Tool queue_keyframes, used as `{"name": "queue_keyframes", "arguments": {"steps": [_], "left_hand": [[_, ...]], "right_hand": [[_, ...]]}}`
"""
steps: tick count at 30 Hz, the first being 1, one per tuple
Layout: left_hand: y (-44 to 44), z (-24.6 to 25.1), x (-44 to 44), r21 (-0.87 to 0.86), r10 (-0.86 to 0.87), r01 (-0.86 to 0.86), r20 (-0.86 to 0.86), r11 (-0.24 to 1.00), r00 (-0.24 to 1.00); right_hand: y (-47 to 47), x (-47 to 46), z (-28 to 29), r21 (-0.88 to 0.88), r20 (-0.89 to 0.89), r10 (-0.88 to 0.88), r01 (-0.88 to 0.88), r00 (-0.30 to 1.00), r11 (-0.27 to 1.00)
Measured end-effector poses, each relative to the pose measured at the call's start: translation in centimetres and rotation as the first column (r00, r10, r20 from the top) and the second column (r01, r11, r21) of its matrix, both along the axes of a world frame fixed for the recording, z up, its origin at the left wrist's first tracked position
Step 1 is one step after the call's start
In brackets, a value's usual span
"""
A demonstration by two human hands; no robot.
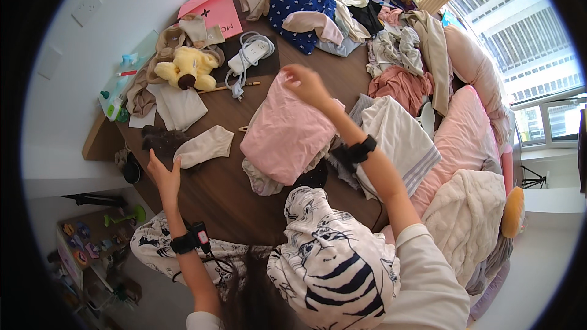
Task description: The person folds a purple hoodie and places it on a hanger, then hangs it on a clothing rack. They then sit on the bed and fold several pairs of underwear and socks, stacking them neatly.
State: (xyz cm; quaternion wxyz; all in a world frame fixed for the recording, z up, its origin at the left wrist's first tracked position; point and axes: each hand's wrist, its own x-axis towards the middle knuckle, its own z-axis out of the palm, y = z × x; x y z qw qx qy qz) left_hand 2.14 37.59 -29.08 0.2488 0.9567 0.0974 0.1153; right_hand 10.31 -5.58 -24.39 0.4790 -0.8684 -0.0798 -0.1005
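My right hand [306, 86] is at the far edge of a pink cloth garment [289, 133], its curled fingers pinching the fabric there; slight blur softens the fingertips. The garment lies spread over a small pile, and a patterned light cloth [261, 178] shows beneath its near edge. To the left, my left hand [166, 175] has thumb and fingers apart. It is beside the toe of a cream sock [206, 146] and a dark dotted sock [163, 141], which lie against each other on the brown wooden surface [215, 197].
Beyond my hands are a yellow plush dog [188, 68], a white power strip [250, 57] with its cord, and a pink paper bag [215, 9]. Clothes, including a navy patterned garment [300, 9], are heaped at the back. On the right lie a striped white towel [399, 142] and pink bedding [463, 133].
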Motion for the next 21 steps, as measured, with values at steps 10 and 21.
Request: {"name": "queue_keyframes", "arguments": {"steps": [10,21], "left_hand": [[-12.5,10.3,-0.6,-0.737,-0.494,0.363,0.046,0.57,0.868],[-15.7,11.7,-0.2,-0.719,-0.648,0.377,-0.131,0.583,0.751]], "right_hand": [[-13.0,9.8,-4.2,-0.432,-0.035,-0.476,0.416,0.879,0.8],[-11.5,14.6,-7.6,-0.456,-0.262,-0.598,0.449,0.757,0.768]]}}
